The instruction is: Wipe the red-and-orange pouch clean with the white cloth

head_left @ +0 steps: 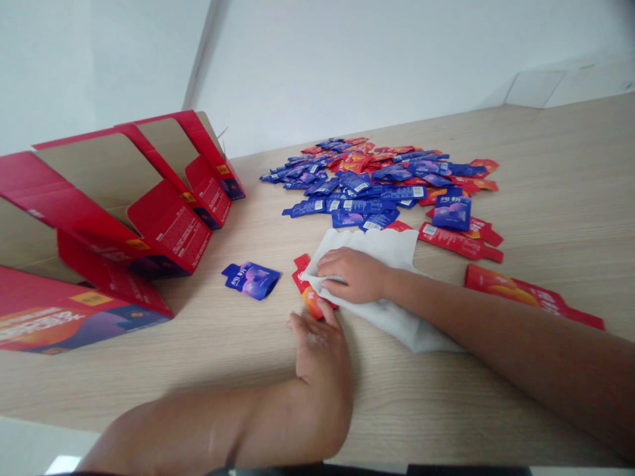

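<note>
A red pouch (pixel 310 299) with an orange fruit picture lies flat on the wooden table, partly covered by a white cloth (pixel 397 254). At the pouch's near edge, my left hand (pixel 322 340) holds it down with its fingertips. My right hand (pixel 354 274) is closed on the cloth and presses it over the pouch's right side; part of its grip is hidden in the folds. To the left lies a single blue pouch (pixel 252 280) with purple fruit, touched by neither hand.
A pile of blue and red pouches (pixel 357 182) spreads across the back of the table. Several open red cardboard boxes (pixel 163 228) stand in a row at left. Another red pouch (pixel 526 294) lies beyond my right forearm. A white wall (pixel 377 66) borders the table's far edge.
</note>
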`<state>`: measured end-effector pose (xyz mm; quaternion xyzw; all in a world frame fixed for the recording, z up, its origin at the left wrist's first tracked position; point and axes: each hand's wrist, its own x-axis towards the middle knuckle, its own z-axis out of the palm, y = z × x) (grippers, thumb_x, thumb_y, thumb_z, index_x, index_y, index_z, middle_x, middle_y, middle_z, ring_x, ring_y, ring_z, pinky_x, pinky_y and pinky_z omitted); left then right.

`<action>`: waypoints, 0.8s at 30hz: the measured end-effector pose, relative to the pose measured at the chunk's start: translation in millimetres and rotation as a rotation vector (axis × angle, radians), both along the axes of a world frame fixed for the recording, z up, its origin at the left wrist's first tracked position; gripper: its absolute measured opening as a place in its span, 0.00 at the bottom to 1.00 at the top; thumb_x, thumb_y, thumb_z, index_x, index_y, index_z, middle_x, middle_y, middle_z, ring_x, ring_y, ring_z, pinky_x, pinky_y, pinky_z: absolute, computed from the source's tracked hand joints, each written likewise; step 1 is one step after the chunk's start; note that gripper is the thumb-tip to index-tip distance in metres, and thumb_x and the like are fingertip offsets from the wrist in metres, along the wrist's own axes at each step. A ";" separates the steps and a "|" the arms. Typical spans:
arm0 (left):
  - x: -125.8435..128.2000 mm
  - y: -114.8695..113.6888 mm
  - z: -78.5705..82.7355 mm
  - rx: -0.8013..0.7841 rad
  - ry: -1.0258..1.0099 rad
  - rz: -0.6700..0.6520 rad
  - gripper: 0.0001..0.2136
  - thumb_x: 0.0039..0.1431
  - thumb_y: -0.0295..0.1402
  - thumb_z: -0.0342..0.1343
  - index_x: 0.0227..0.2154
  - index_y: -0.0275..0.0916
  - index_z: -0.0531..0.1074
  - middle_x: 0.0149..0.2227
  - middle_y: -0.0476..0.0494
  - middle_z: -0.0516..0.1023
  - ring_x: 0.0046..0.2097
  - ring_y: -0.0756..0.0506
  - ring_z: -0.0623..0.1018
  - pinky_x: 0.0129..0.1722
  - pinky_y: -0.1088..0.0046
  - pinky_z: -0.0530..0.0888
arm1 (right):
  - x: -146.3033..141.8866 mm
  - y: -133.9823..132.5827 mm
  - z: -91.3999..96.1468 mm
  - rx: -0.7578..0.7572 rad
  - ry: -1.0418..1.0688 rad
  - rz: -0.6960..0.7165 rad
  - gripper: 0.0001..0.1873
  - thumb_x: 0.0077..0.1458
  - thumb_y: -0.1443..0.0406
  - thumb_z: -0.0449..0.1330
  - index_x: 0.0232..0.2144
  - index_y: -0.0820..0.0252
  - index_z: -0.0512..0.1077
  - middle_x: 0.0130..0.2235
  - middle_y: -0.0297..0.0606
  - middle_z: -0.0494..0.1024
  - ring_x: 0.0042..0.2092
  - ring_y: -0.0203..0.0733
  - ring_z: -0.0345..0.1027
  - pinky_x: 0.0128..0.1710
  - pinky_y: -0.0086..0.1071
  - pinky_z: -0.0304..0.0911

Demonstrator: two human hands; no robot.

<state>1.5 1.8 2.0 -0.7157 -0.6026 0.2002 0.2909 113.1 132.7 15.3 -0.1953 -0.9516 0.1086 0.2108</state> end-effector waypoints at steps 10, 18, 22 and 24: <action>-0.1 1.8 -0.5 -0.017 -0.154 0.029 0.22 0.57 0.16 0.38 0.53 0.23 0.66 0.40 0.24 0.80 0.42 0.42 0.80 0.52 0.56 0.71 | -1.1 0.7 0.1 -0.012 -0.013 -0.047 0.10 0.57 0.66 0.53 0.34 0.64 0.74 0.37 0.43 0.76 0.40 0.43 0.67 0.42 0.36 0.59; -1.0 1.7 -1.2 -0.029 -0.010 0.013 0.23 0.57 0.17 0.38 0.54 0.25 0.66 0.40 0.27 0.81 0.41 0.43 0.81 0.50 0.58 0.72 | -0.6 1.0 -1.7 -0.007 -0.007 -0.048 0.10 0.57 0.66 0.53 0.34 0.64 0.74 0.37 0.43 0.76 0.40 0.43 0.67 0.43 0.36 0.60; -0.4 1.1 -1.0 -0.024 -0.036 0.030 0.23 0.57 0.17 0.37 0.53 0.24 0.66 0.39 0.27 0.81 0.40 0.43 0.81 0.50 0.58 0.72 | -0.7 0.9 -1.2 -0.001 -0.010 -0.041 0.10 0.56 0.66 0.53 0.34 0.65 0.74 0.37 0.43 0.76 0.40 0.43 0.68 0.43 0.36 0.60; 0.0 1.0 -0.7 -0.017 -0.038 0.028 0.22 0.57 0.17 0.38 0.53 0.23 0.66 0.38 0.27 0.81 0.40 0.43 0.81 0.50 0.58 0.72 | -0.9 0.8 -0.9 0.000 -0.007 -0.034 0.10 0.56 0.66 0.53 0.34 0.65 0.74 0.37 0.43 0.77 0.40 0.43 0.68 0.43 0.36 0.60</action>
